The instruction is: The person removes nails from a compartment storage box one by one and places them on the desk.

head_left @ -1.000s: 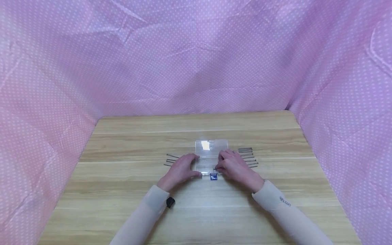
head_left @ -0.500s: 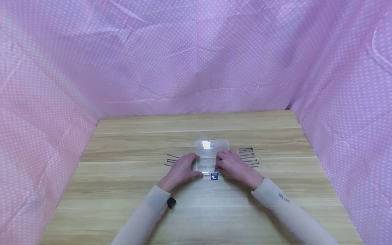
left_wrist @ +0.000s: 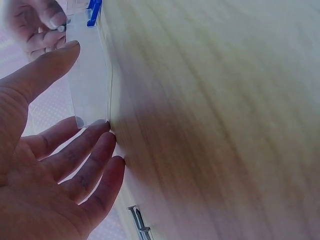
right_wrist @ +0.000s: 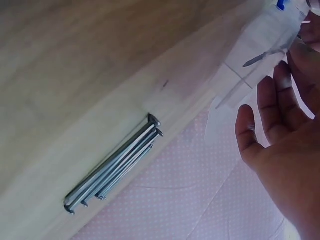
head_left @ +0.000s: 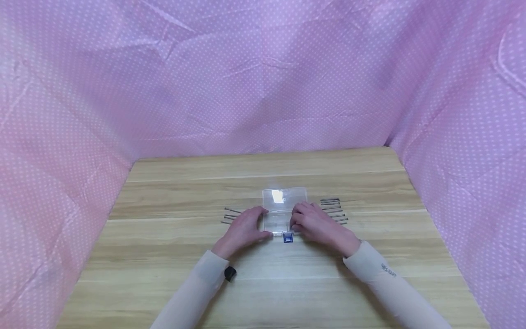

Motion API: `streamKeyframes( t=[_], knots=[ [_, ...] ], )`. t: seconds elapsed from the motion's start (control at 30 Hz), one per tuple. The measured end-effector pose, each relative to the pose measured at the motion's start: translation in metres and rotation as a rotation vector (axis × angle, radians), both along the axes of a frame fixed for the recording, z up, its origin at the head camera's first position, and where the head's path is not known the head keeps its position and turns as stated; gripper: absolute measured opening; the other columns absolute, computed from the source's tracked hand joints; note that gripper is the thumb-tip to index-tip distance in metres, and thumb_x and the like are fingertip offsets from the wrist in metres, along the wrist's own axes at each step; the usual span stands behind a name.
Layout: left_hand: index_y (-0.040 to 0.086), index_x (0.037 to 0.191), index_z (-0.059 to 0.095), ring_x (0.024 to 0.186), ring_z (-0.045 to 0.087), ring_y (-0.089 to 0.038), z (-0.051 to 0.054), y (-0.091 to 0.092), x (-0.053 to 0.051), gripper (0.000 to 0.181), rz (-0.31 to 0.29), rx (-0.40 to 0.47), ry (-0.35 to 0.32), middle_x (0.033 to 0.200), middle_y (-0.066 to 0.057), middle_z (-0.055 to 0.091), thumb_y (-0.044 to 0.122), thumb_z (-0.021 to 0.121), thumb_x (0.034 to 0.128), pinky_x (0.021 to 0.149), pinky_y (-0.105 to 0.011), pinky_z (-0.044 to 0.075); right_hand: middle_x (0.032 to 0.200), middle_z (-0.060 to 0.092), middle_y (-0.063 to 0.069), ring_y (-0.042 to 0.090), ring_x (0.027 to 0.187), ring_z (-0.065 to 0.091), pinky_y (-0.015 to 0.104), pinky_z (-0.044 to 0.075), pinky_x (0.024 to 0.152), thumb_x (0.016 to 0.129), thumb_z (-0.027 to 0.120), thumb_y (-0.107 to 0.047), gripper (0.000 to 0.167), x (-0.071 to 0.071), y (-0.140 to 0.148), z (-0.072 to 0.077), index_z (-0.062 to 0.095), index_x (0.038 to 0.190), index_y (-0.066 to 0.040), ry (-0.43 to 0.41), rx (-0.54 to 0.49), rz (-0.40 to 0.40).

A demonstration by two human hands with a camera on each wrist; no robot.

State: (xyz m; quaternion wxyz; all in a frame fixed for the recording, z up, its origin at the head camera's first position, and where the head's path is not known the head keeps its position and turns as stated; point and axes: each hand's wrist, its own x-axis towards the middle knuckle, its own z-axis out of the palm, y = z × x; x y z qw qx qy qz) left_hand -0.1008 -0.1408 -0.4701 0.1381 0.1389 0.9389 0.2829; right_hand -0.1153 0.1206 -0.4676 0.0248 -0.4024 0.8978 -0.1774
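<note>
A clear plastic box [head_left: 276,221] lies on the table with its lid [head_left: 283,196] folded back and a blue latch [head_left: 288,237] at the front. My left hand [head_left: 244,230] holds the box's left end, thumb at the front edge, fingers at the side and back. At the right end, my right hand [head_left: 316,226] pinches a nail, whose head [left_wrist: 61,28] shows between the fingertips in the left wrist view. Through the clear wall in the right wrist view, the pointed nail shaft [right_wrist: 255,60] shows inside the box. The right fingers hide part of the box.
Several nails [head_left: 332,208] lie in a column right of the box. More nails [head_left: 231,216] lie to the left, partly behind the left hand. Pink dotted cloth [head_left: 263,91] hangs around the wooden table [head_left: 185,183]. A black round object sits at the left cuff [head_left: 230,273].
My right hand has shifted slightly at the box's right end, and its forearm has swung a little rightward. The left hand stays on the box.
</note>
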Motion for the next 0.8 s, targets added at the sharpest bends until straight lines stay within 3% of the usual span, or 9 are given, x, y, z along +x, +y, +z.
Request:
streamKeyframes(
  t=[0.47, 0.8],
  knots=[
    [0.006, 0.139, 0.059, 0.117, 0.061, -0.029, -0.001, 0.0, 0.001, 0.073, -0.001, 0.009, 0.005, 0.132, -0.011, 0.065, 0.038, 0.089, 0.08, 0.102, -0.046, 0.051, 0.098, 0.069, -0.004, 0.016, 0.097, 0.062, 0.044, 0.05, 0.096, 0.096, 0.073, -0.012, 0.008, 0.003, 0.006, 0.003, 0.073, 0.104, -0.013, -0.018, -0.121, -0.039],
    [0.006, 0.139, 0.06, 0.118, 0.06, -0.028, -0.002, -0.001, 0.001, 0.073, 0.008, 0.018, -0.002, 0.133, -0.011, 0.064, 0.038, 0.088, 0.0807, 0.103, -0.047, 0.05, 0.1, 0.07, 0.0, 0.019, 0.096, 0.064, 0.041, 0.053, 0.088, 0.094, 0.072, -0.002, 0.012, 0.002, 0.016, 0.004, 0.073, 0.104, -0.01, 0.022, -0.183, -0.091]
  ],
)
